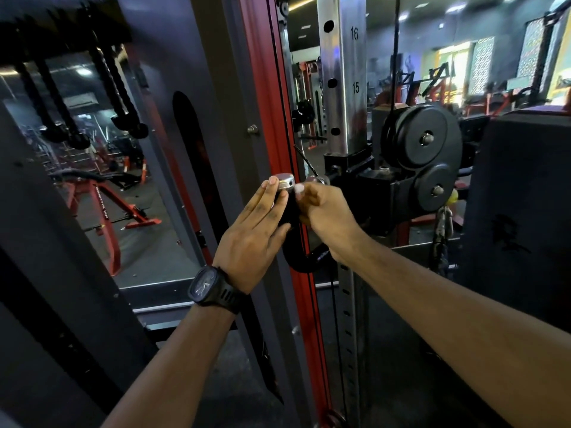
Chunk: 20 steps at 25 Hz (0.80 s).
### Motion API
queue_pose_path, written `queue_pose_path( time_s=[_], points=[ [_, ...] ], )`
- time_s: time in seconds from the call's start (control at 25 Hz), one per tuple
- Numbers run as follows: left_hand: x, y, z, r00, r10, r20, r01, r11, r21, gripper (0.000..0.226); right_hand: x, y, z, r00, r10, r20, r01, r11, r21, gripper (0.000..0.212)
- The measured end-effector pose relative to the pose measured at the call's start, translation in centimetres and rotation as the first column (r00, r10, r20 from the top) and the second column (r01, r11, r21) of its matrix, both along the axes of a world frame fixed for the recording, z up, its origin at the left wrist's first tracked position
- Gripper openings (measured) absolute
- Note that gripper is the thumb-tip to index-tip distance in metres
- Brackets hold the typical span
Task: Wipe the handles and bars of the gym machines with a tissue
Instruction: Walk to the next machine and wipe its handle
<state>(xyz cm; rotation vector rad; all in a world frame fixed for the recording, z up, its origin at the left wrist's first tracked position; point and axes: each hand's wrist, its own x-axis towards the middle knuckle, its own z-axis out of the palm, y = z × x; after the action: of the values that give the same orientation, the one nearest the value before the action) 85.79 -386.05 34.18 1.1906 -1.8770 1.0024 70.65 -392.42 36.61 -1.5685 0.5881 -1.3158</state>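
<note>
Head view showed the left grip (pixel 256 230) flat, fingers straight, steadying the black handle (pixel 286 210); the right grip (pixel 324 211) pinched the tissue (pixel 299 189) against its top. Wiping well likely meant rubbing its whole length while braced.

Handle (pixel 287 211) between left hand (pixel 253 233) and right hand (pixel 327 217), tissue (pixel 299 189) probably in the latter; pulleys (pixel 423 143) right, post (pixel 343 75) behind, ropes (pixel 61 100) far left.
</note>
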Motion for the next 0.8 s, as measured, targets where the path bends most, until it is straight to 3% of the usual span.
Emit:
queue_pose_path(
  time_s=[0.12, 0.32, 0.56, 0.6, 0.72, 0.8],
  points=[
    [-0.2, 0.0, -0.3, 1.000, 0.002, -0.020, -0.001, 1.000, 0.020, 0.050, 0.1, 0.0, -1.3, 0.997, -0.057, 0.045, 0.057, 0.998, 0.004, 0.023],
    [-0.1, 0.4, -1.6, 0.999, -0.013, -0.045, 0.016, 0.996, 0.085, 0.051, -0.5, 1.3, -6.4, 0.960, -0.276, -0.043, 0.243, 0.902, -0.356, 0.020],
    [-0.4, 0.5, -3.2, 0.999, -0.020, -0.028, 0.022, 0.996, 0.086, 0.049, -2.6, 1.3, -12.1, 0.825, -0.384, -0.415, 0.166, 0.866, -0.472, 0.031],
    [-0.6, 0.6, -3.5, 1.000, -0.021, -0.006, 0.021, 0.997, 0.074, 0.049, -3.1, 1.0, -12.6, 0.778, -0.449, -0.440, 0.143, 0.808, -0.572, 0.033],
    [-0.8, 0.8, -3.9, 0.997, -0.032, 0.065, 0.029, 0.998, 0.049, 0.048, -4.3, -1.4, -13.1, 0.583, -0.688, -0.432, -0.030, 0.514, -0.858, 0.043],
    [-0.7, 0.8, -4.1, 0.996, -0.030, 0.084, 0.025, 0.998, 0.062, 0.049, -4.4, -2.7, -12.9, 0.497, -0.730, -0.470, -0.044, 0.519, -0.853, 0.046]
  ],
)
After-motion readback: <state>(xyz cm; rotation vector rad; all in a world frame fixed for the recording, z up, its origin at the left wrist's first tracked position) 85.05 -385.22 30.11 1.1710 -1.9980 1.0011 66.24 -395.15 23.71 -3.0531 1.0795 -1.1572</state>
